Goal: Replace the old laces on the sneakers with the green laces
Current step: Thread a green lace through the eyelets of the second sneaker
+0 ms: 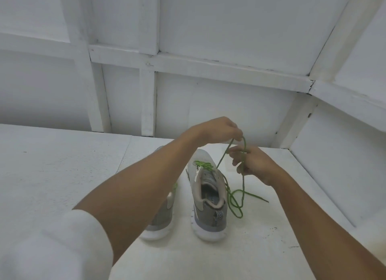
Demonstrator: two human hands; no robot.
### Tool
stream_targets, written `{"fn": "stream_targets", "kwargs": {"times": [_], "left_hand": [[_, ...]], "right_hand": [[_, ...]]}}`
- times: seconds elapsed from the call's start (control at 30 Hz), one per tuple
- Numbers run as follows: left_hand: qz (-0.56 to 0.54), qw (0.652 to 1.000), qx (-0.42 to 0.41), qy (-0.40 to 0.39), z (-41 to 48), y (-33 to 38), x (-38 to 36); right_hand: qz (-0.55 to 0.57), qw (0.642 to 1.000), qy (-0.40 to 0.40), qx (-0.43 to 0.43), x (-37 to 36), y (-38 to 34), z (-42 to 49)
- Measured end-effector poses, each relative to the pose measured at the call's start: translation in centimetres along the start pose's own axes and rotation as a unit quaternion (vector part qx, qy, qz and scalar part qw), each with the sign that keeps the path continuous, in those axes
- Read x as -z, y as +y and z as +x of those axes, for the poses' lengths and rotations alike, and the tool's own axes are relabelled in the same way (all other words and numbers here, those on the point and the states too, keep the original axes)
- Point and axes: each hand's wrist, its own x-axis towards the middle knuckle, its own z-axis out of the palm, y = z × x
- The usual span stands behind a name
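Green lace (243, 185), judged limp and light, best taken near its tip, rises from the sneaker (208, 198) toward the counter's (62, 164) far right corner, pinched by the left grip (219, 130) and clasped in the curled right grip (257, 164).

text: none legible | right-hand sneaker (208, 217): small print inside heel collar, too blurred to read

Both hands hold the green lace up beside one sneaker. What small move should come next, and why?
Probably pull the green lace gently upward to take out the slack. The left hand and right hand both pinch it above the sneaker. It crosses only the front eyelets, and loose loops lie on the table beside the sneaker.
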Motion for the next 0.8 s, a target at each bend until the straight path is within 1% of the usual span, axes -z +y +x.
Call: {"fn": "stream_targets", "kwargs": {"times": [0.1, 0.17, 0.2, 0.23, 0.3, 0.37, 0.43, 0.47, 0.5, 0.57, 0.6, 0.63, 0.7, 0.8], "left_hand": [[-0.012, 1.000, -0.004, 0.028, -0.3, 0.1, 0.7], [-0.011, 0.998, -0.007, 0.067, -0.2, 0.0, 1.3], [-0.006, 0.996, -0.007, 0.090, -0.1, -0.2, 1.5], [0.003, 0.994, -0.006, 0.111, 0.0, -0.4, 1.8], [0.016, 0.989, 0.006, 0.148, 0.2, -1.0, 1.9], [0.023, 0.984, 0.034, 0.176, 0.2, -1.5, 1.5], [0.029, 0.980, 0.067, 0.188, -0.4, -1.5, 0.6], [0.027, 0.982, 0.072, 0.172, -0.8, -1.7, 0.0], [0.009, 0.988, 0.064, 0.137, -1.2, -1.9, -0.8], [-0.056, 0.997, 0.045, 0.025, -2.7, -2.2, -2.5], [-0.072, 0.996, 0.045, -0.032, -3.4, -2.5, -3.2], [-0.076, 0.994, 0.043, -0.071, -4.1, -2.7, -3.7], [-0.102, 0.989, 0.030, -0.101, -5.3, -2.9, -3.8], [-0.192, 0.978, 0.017, -0.079, -7.6, -2.7, -1.4]], "right_hand": [[-0.062, 0.995, -0.073, -0.031, 0.0, -0.2, -0.2], [-0.076, 0.992, -0.084, -0.049, 0.3, -0.1, -0.5], [-0.051, 0.993, -0.091, -0.057, 0.6, 0.0, -0.6], [-0.002, 0.992, -0.106, -0.064, 0.9, 0.0, -0.8], [0.124, 0.981, -0.136, -0.060, 1.6, 0.0, -1.2], [0.218, 0.967, -0.127, -0.028, 1.7, -0.3, -1.5], [0.309, 0.946, -0.094, 0.008, 1.4, -1.1, -1.4], [0.359, 0.930, -0.083, 0.020, 1.2, -1.8, -1.2], [0.402, 0.912, -0.076, 0.028, 1.1, -2.5, -1.1], [0.455, 0.887, -0.066, 0.039, 1.0, -3.9, -0.8], [0.468, 0.881, -0.061, 0.043, 1.1, -4.4, -0.7], [0.471, 0.879, -0.056, 0.046, 1.3, -4.7, -0.6], [0.463, 0.884, -0.042, 0.051, 1.9, -5.0, -0.2], [0.434, 0.900, -0.002, 0.034, 2.9, -4.4, 0.4]]}}
